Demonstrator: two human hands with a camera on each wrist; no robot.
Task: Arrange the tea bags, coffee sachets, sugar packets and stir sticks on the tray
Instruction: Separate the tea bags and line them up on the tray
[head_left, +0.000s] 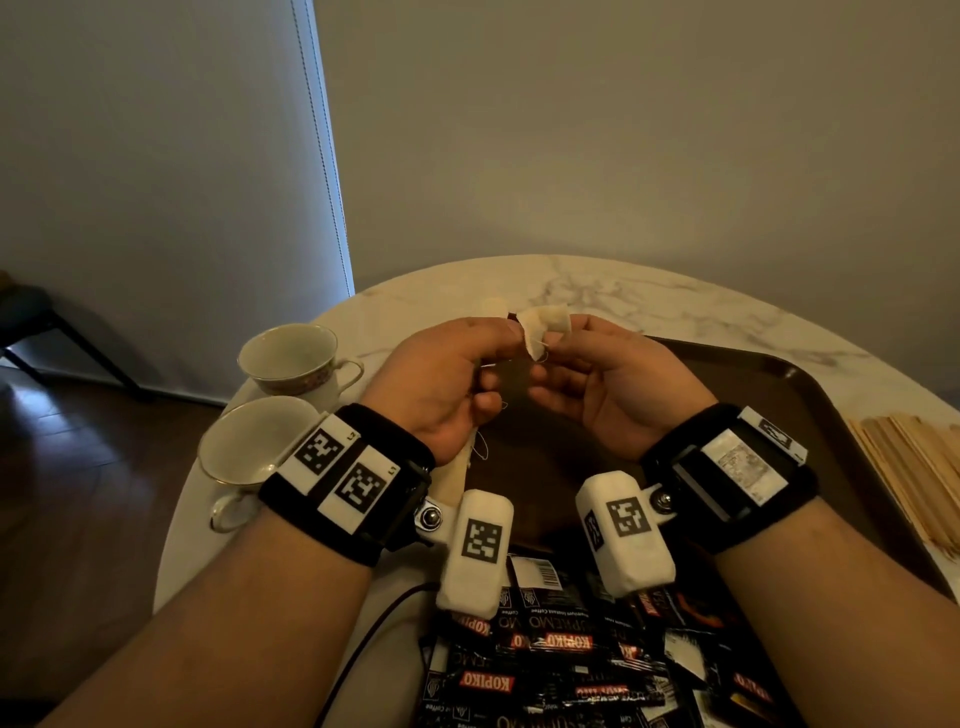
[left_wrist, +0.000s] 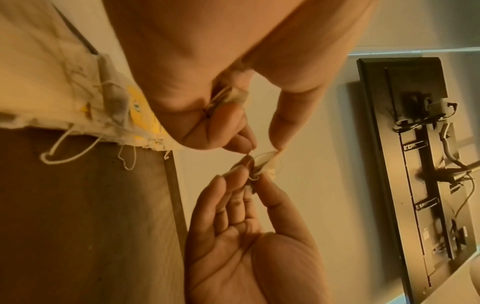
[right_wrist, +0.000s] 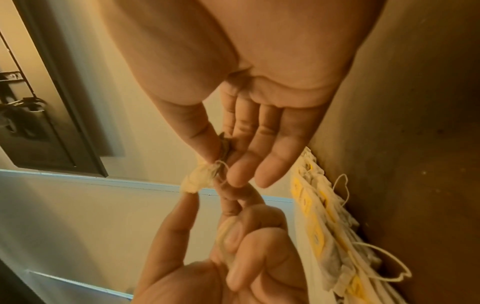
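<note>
Above the brown tray both hands meet on one pale tea bag. My left hand pinches one end of it between thumb and forefinger. In the left wrist view its curled fingers also grip a second tea bag. My right hand pinches the other end of the tea bag, its remaining fingers straight. A row of tea bags with yellow tags and loose strings lies along the tray's left edge. Black Kopiko coffee sachets are heaped at the near side. Wooden stir sticks lie right of the tray.
Two empty teacups stand on the round marble table left of the tray. A dark cable runs over the near table edge. A chair stands on the floor at far left.
</note>
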